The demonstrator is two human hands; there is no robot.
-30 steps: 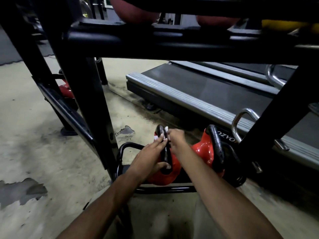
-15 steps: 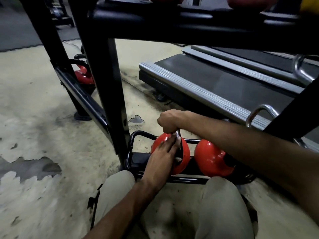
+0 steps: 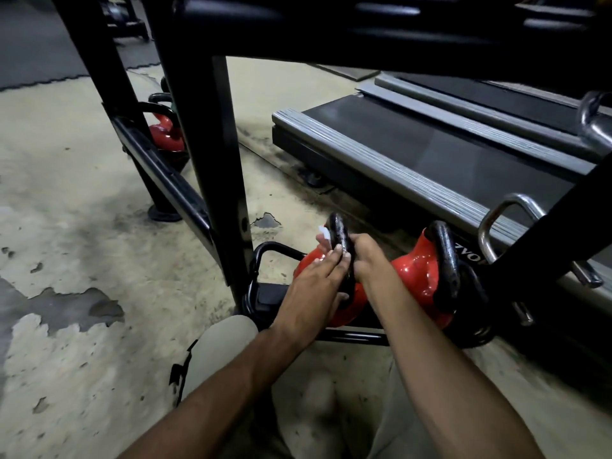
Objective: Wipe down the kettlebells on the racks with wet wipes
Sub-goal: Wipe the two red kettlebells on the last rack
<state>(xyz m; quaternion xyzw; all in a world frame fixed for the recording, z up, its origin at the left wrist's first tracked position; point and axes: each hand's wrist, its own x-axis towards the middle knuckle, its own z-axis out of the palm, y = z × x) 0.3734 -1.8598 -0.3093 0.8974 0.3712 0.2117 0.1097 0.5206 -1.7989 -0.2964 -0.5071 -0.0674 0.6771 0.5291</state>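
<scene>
Gripping the black handle [image 3: 338,228] of a red kettlebell [image 3: 351,309] from both sides, the two hands meet just below the middle of the frame. The left hand [image 3: 314,286] lies along the handle's left face with its fingers [image 3: 336,256] nearly straight and close together, while its thumb comes round the near edge lower down, so the handle is held between fingers and thumb. A scrap of white wet wipe [image 3: 323,237] shows just past those fingertips, against the handle; how much of it lies under the fingers cannot be told. The right hand [image 3: 367,256] is curled tight on the handle's right side, knuckles up, its fingertips hidden behind the bar.

The kettlebell sits on the lowest rail of the black rack [image 3: 212,144], near the bottom centre, its handle upright. Just to its right stands a second red kettlebell [image 3: 415,271] on the same rail — untouched by either hand. A third red kettlebell [image 3: 165,137] rests on a lower rail in the upper left, partly behind the rack's posts. Beyond the rack, across the upper right, runs a grey treadmill [image 3: 430,154]. Worn, patchy floor [image 3: 82,226] fills the left side, and pale trousers [image 3: 222,342] show at the bottom.
</scene>
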